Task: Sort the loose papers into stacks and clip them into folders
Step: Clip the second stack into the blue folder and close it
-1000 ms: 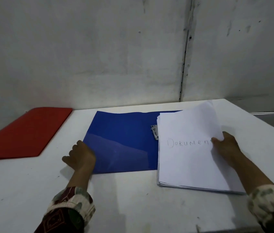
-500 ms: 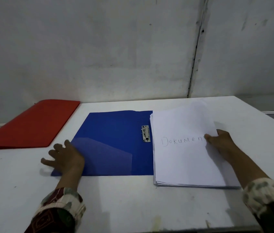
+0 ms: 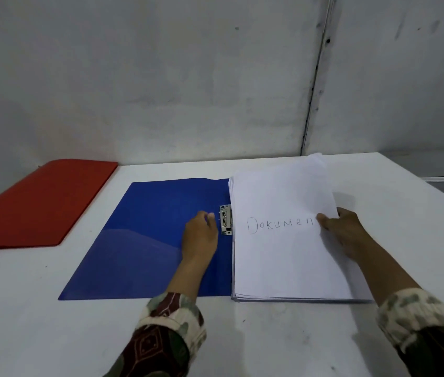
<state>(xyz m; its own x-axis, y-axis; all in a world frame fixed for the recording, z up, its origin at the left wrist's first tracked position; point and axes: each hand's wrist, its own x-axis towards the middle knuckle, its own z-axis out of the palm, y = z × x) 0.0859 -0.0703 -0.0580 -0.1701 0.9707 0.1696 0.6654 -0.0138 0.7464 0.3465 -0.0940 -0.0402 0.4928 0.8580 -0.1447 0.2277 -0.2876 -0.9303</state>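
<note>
Progress looks maybe halfway: paper stack (image 3: 283, 235) sits squared on the open blue folder (image 3: 147, 235), not clipped yet I'd guess. Right hand (image 3: 343, 232) grip pinches the stack's right edge. Left hand (image 3: 200, 235), fingers loosely bent, reaches the metal clip (image 3: 225, 219) just beside it, holding nothing. Red folder (image 3: 38, 202) lies untouched, far left.

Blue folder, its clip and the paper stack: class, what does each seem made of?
Blue folder: probably plastic, smooth, with a soft sheen on its inner pocket.
Clip: looks like metal, silvery and shiny.
Paper stack: matte white paper, thin sheet edges visible, handwriting on top.
</note>
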